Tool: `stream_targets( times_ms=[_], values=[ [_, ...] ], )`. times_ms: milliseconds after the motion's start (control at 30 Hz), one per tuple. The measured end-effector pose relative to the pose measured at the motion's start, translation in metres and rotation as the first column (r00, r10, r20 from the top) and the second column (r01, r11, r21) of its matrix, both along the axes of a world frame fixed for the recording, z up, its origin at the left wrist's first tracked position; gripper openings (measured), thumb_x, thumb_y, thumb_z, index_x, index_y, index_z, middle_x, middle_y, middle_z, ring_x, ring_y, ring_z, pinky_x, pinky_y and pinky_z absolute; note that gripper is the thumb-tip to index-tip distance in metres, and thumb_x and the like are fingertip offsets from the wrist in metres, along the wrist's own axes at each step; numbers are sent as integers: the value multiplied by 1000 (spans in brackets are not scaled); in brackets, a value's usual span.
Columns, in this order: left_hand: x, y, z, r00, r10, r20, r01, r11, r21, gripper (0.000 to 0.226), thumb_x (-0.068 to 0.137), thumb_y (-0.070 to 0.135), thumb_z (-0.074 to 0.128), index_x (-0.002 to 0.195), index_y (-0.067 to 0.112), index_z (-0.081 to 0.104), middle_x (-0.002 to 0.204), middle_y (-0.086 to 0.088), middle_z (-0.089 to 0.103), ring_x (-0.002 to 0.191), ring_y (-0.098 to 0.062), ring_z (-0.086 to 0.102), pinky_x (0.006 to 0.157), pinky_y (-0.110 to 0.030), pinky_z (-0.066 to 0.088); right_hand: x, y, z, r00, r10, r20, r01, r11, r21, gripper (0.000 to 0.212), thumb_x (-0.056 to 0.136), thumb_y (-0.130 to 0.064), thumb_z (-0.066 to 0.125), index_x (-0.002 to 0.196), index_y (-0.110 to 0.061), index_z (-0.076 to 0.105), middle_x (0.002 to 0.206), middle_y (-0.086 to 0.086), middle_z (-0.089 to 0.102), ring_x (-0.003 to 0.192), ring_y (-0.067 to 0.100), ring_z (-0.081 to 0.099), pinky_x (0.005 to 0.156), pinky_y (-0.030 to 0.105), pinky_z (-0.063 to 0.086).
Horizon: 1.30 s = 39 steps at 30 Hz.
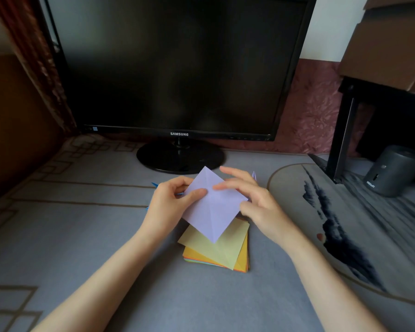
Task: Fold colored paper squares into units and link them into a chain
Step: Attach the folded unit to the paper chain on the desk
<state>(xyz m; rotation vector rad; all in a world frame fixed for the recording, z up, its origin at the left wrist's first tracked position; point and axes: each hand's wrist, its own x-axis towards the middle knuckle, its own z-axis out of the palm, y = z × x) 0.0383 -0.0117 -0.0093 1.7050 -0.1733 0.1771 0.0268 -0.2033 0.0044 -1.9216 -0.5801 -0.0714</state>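
Observation:
A lilac paper square (212, 209) with crease lines is held corner-up above the desk. My left hand (171, 201) pinches its left edge, thumb on top. My right hand (252, 200) holds its right corner, index finger pressing near the middle crease. Below it lies a stack of colored paper squares (225, 250), pale yellow on top, orange beneath. A blue paper piece (155, 185) pokes out behind my left hand, and a small lilac tip (254, 174) shows behind my right hand; both are mostly hidden.
A dark Samsung monitor (177, 68) stands just behind the hands on its round base (180, 159). A black shelf leg (343, 137) and a dark grey cylinder (393, 170) stand at the right. The desk mat (82, 224) is grey with brown line patterns.

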Motion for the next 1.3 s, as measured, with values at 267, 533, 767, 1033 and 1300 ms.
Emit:
stream_targets(
  times_ms=[267, 533, 767, 1033, 1300],
  values=[
    [1, 2, -1, 1000, 7, 15, -8, 999, 47, 5, 84, 15, 70, 83, 20, 69, 77, 9, 71, 72, -5, 65, 64, -17, 48, -2, 1, -6, 998, 49, 44, -41, 985, -170, 41, 75, 2, 67, 99, -31, 71, 139, -14, 39, 131, -9, 25, 102, 9, 26],
    [-3, -4, 2, 998, -56, -3, 56, 998, 2, 10, 90, 13, 61, 83, 14, 68, 70, 1, 69, 59, -10, 63, 58, -24, 55, -1, 11, -6, 995, -104, 3, 103, 992, 76, 30, 79, -11, 73, 58, -31, 66, 70, -15, 55, 74, 2, 51, 71, 15, 36],
    [-14, -11, 11, 974, -192, -121, 175, 975, -140, 41, 97, 36, 41, 102, 5, 68, 92, -15, 72, 83, -25, 71, 63, -34, 60, 2, 11, -7, 965, -236, -111, 256, 939, 231, 6, 79, -6, 71, 80, -3, 66, 72, 14, 62, 58, 11, 54, 54, 28, 40],
    [-14, -13, 8, 992, -121, -38, 122, 992, 19, 19, 76, 9, 77, 93, 13, 69, 85, 2, 72, 69, -12, 70, 58, -21, 55, 2, 10, -2, 944, -279, -177, 316, 918, 241, 26, 79, -4, 71, 99, -13, 57, 68, -1, 70, 54, 20, 64, 40, 22, 36],
    [-12, -11, 8, 990, -141, -18, 141, 990, -26, 21, 74, 0, 76, 89, 13, 69, 82, 2, 72, 67, -8, 68, 58, -17, 53, 0, 7, 5, 924, -284, -258, 346, 906, 244, 6, 82, -7, 70, 83, -6, 65, 57, 3, 69, 41, 10, 58, 39, 21, 33]
  ],
)
